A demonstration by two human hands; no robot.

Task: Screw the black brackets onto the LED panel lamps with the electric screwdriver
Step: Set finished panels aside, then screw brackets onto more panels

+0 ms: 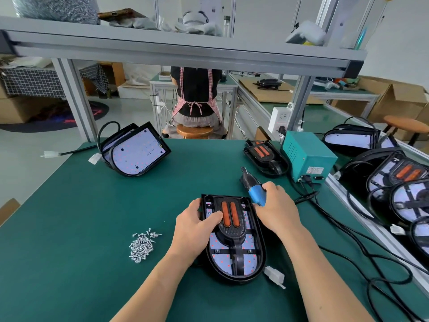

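An LED panel lamp [249, 261] lies flat on the green mat in front of me, with a black bracket [232, 225] carrying two orange strips resting on top. My left hand [196, 224] grips the lamp's left edge, thumb on the bracket. My right hand [277, 206] rests at the lamp's upper right corner and holds the blue-and-black electric screwdriver [251, 188], which points up and away to the left, off the lamp. A pile of silver screws [141, 247] lies to the left of the lamp.
Stacked bare lamps [137, 152] stand at the back left. Another lamp with a bracket [264, 156] sits by the teal power box [306, 156]. Several lamps [399, 189] fill the right bench. Black cables [348, 233] trail right. A person sits on a stool [195, 131] beyond the table.
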